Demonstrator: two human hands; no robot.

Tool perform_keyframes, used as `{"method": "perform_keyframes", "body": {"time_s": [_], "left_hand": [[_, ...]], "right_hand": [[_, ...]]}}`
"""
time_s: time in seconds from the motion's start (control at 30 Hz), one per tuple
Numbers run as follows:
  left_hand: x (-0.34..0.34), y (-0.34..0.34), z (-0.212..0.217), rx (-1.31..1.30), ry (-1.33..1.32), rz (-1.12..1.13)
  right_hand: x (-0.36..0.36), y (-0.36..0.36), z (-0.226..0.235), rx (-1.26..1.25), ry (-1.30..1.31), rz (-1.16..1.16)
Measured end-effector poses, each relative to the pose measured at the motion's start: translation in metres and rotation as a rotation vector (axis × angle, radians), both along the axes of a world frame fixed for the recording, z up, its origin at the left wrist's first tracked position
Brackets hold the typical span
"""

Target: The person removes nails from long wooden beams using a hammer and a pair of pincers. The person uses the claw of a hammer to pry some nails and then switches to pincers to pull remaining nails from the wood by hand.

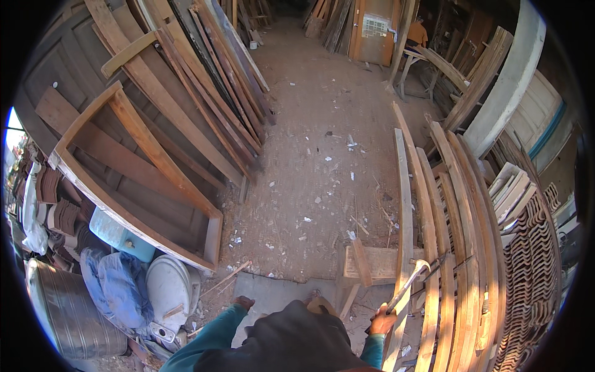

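My right hand [382,321] is closed round the handle of a hammer [406,287]. Its pale head points away from me, above long wooden beams [427,248] laid side by side on my right. My left hand [245,302] hangs low beside my body, its fingers curled, with nothing visible in them. Just past the beams' left side stands a rough wooden trestle [381,257], with a short block [361,263] leaning against it. A thin metal bar [434,269] lies across the beams near the hammer head.
Leaning at left are a wooden frame [136,223], planks and panels. Below them sit a toilet [170,288], blue plastic sheeting [118,288] and a metal drum [74,316]. Stacked roof tiles [533,279] line the right. Debris dots the dirt floor [310,155]. A person in orange [418,33] is far off.
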State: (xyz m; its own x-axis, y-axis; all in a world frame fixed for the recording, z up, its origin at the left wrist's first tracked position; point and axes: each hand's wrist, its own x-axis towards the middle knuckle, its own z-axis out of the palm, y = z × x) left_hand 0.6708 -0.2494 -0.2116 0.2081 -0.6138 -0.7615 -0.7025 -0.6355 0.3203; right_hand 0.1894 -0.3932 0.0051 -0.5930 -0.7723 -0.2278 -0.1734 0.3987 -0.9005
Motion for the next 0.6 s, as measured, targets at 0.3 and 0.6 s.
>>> {"method": "perform_keyframes", "body": {"time_s": [0.3, 0.6], "left_hand": [[-0.003, -0.016, -0.015, 0.139, -0.126, -0.021], [0.087, -0.128, -0.020, 0.131, -0.060, -0.206]], "right_hand": [[0.030, -0.086, 0.020, -0.045, -0.287, -0.066], [0.079, -0.156, -0.001, -0.009, 0.036, -0.085]]}}
